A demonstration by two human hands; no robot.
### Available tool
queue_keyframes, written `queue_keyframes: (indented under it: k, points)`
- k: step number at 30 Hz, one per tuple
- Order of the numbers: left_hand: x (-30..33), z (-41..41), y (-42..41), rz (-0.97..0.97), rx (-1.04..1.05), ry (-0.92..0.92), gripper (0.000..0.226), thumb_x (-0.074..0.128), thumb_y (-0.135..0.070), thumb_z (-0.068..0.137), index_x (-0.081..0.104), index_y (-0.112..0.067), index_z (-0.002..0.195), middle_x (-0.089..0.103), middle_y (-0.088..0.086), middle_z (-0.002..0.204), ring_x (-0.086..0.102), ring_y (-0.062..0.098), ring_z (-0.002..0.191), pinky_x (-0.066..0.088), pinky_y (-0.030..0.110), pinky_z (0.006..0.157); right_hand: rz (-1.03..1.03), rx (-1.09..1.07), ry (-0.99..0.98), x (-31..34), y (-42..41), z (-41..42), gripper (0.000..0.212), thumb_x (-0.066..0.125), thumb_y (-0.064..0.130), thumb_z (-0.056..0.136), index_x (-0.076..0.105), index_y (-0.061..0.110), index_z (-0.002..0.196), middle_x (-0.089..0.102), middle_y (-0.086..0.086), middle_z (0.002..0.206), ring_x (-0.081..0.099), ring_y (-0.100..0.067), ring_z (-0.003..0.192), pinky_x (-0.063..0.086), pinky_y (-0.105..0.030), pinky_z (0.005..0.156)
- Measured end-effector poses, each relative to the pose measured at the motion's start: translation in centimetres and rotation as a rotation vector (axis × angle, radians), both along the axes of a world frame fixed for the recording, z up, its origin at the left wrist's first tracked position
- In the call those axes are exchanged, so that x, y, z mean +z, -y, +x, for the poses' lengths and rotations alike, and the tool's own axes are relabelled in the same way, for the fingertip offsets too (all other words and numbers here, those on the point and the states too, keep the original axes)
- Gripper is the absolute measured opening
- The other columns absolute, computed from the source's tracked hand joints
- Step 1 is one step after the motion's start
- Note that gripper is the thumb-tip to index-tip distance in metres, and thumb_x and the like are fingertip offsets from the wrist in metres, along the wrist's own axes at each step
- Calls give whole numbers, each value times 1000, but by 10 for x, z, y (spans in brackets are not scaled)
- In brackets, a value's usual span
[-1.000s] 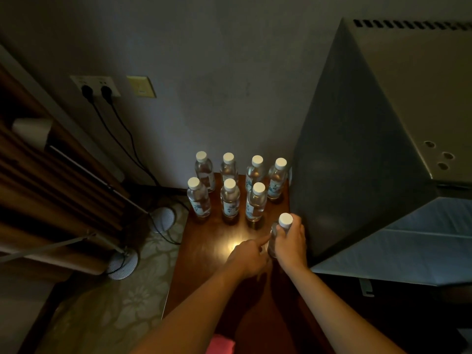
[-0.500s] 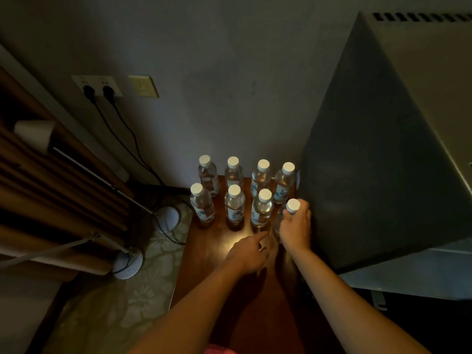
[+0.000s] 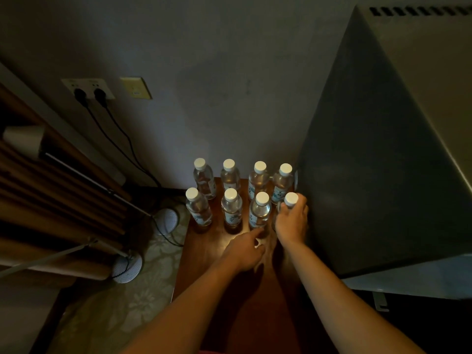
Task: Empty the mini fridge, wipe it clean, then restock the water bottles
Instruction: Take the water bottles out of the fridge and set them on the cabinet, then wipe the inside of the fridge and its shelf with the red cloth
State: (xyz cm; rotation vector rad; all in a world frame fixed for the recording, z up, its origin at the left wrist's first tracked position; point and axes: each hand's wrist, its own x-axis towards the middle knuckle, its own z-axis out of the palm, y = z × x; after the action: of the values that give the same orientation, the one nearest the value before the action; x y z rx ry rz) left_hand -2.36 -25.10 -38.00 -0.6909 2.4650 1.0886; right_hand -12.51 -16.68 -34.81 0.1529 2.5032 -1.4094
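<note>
Several clear water bottles with white caps stand in two rows on a dark wooden table [image 3: 204,254] against the wall. My right hand [image 3: 292,222] grips one water bottle [image 3: 290,200] at the right end of the near row, beside the grey mini fridge [image 3: 378,175]. My left hand [image 3: 244,249] rests low over the table with its index finger stretched toward the base of the neighbouring bottle [image 3: 260,210]; it holds nothing. The fridge's side wall faces me and its inside is hidden.
Two black plugs [image 3: 89,94] sit in wall sockets with cables running down to the floor. Wooden slats [image 3: 51,200] and two round white bases [image 3: 167,221] stand at left on a patterned floor. The fridge door [image 3: 419,277] juts out at lower right.
My right hand has slid the gripped bottle away from me into the right end of the near row. My left hand has followed forward, finger pointing at the bottles.
</note>
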Motion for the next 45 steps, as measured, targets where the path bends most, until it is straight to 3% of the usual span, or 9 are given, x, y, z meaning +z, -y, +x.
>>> queue_keyframes:
  k: [6, 11, 16, 21, 29, 38, 45]
  points:
    - [14, 7, 3, 21, 9, -18, 57, 55, -32, 97, 35, -38, 150, 61, -2, 131, 60, 18, 113, 47, 29, 94, -1, 17, 33, 4, -5, 3, 52, 55, 20, 97, 33, 22, 144, 38, -8, 149, 41, -31, 135, 40, -46, 105]
    - [32, 20, 3, -22, 72, -111, 47, 55, -25, 95, 49, -33, 141, 65, -3, 122, 61, 18, 111, 45, 26, 89, 54, 58, 77, 15, -9, 12, 70, 58, 19, 95, 19, 22, 153, 27, -11, 155, 35, -35, 138, 35, -49, 110]
    - [45, 39, 6, -25, 113, -148, 39, 56, -27, 95, 56, -32, 134, 68, -4, 120, 65, 17, 104, 53, 38, 96, 65, 21, 95, 28, -16, 25, 57, 59, 21, 91, 34, 18, 143, 39, -14, 147, 45, -37, 129, 40, -49, 106]
    - [56, 61, 4, -60, 143, -176, 38, 54, -29, 97, 56, -32, 135, 62, -6, 131, 59, 15, 118, 48, 33, 99, 61, 44, 87, 40, -26, 43, 65, 61, 16, 90, 30, 19, 148, 35, -12, 149, 42, -35, 132, 40, -48, 107]
    - [65, 109, 3, -86, 167, -197, 36, 54, -30, 97, 56, -33, 133, 61, -8, 131, 57, 14, 120, 48, 34, 100, 34, 175, 60, 51, -40, 87, 51, 56, 23, 94, 39, 22, 142, 43, -7, 142, 46, -29, 128, 41, -43, 104]
    - [57, 179, -9, -143, 190, -194, 35, 55, -30, 93, 63, -31, 127, 68, -8, 120, 62, 15, 111, 48, 31, 96, 104, 336, 92, 36, -50, 151, 49, 54, 22, 93, 42, 25, 140, 45, -6, 141, 49, -26, 124, 44, -41, 102]
    - [28, 235, -22, -108, 268, -132, 32, 59, -26, 89, 67, -28, 120, 71, -6, 110, 65, 16, 105, 50, 29, 91, 252, 527, 84, 7, -61, 198, 52, 51, 20, 92, 39, 23, 142, 46, -5, 140, 49, -26, 123, 40, -31, 90]
